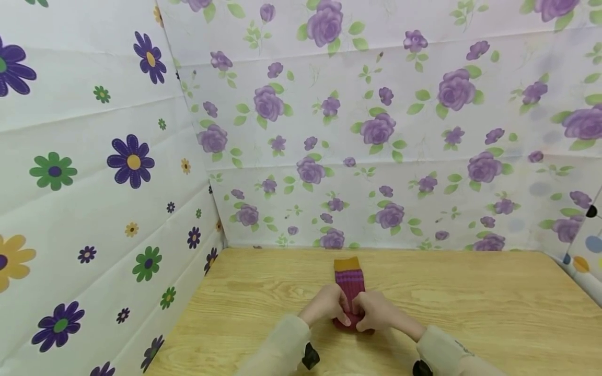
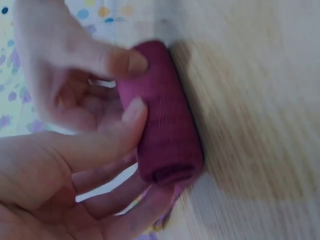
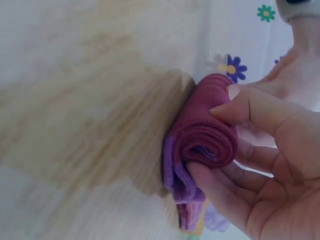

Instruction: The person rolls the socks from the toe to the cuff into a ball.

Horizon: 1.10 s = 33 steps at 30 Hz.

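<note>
A maroon knit sock [image 1: 350,284] with purple stripes and a mustard cuff [image 1: 346,263] lies on the wooden table, its cuff pointing away from me. The near part is wound into a tight roll [image 2: 167,120], and its spiral end [image 3: 207,145] shows in the right wrist view. My left hand [image 1: 329,304] grips one end of the roll, thumb on the near side and fingers round the far side. At the other end, my right hand [image 1: 378,312] pinches the roll the same way. The flat striped part [image 3: 175,170] runs out beneath the roll.
The light wooden tabletop [image 1: 263,282] extends to both sides of the sock. A white sheet with purple roses [image 1: 376,128] hangs along the back edge, and a daisy-patterned sheet [image 1: 94,209] stands on the left. A dotted sheet [image 1: 588,245] is at the right edge.
</note>
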Each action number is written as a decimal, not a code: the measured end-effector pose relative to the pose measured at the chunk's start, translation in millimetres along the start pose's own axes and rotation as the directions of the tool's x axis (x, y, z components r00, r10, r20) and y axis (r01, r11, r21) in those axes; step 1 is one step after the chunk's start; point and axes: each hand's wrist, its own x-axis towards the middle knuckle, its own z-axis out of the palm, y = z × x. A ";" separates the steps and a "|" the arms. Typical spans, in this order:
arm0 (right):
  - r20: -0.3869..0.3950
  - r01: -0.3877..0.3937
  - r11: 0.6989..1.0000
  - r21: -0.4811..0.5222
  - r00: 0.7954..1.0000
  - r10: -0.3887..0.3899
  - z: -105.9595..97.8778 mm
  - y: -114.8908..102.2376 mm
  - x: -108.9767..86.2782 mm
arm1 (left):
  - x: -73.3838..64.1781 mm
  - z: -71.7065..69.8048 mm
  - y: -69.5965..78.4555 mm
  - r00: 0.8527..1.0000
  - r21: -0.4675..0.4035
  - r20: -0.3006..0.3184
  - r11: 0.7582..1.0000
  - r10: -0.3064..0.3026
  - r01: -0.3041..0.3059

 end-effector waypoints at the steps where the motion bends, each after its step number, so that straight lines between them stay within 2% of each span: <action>1: 0.011 -0.003 1.000 0.012 1.000 0.003 -1.3 1.0 1.0 | -0.8 0.7 1.2 1.000 0.005 -0.011 1.000 0.021 -0.021; 4: 0.036 -0.013 0.999 0.039 0.999 0.012 -5.0 3.3 3.9 | -3.3 3.4 4.3 0.996 0.045 -0.041 0.996 0.074 -0.072; 10: 0.074 -0.033 0.994 0.103 0.997 0.025 -9.2 4.6 7.0 | -5.4 7.1 7.4 0.992 0.101 -0.066 0.990 0.107 -0.100; 13: 0.073 -0.047 0.989 0.139 0.997 0.037 -10.2 4.0 7.1 | -5.2 5.6 8.1 0.988 0.182 -0.043 0.974 0.147 -0.137; 17: 0.059 -0.063 0.981 0.183 0.997 0.054 -10.7 0.6 6.5 | -3.9 2.2 6.4 0.982 0.254 0.022 0.949 0.187 -0.186; 22: 0.047 -0.111 0.969 0.222 0.994 0.103 -7.4 -5.3 5.4 | -2.2 1.5 2.1 0.982 0.219 0.074 0.957 0.177 -0.189; 28: 0.073 -0.194 0.945 0.264 0.981 0.181 -5.2 -6.1 4.1 | -2.0 5.9 3.3 0.979 0.201 0.044 0.958 0.200 -0.205; 33: 0.083 -0.210 0.937 0.280 0.977 0.194 -4.5 -2.3 4.1 | -1.1 4.6 4.8 0.974 0.193 0.050 0.955 0.219 -0.225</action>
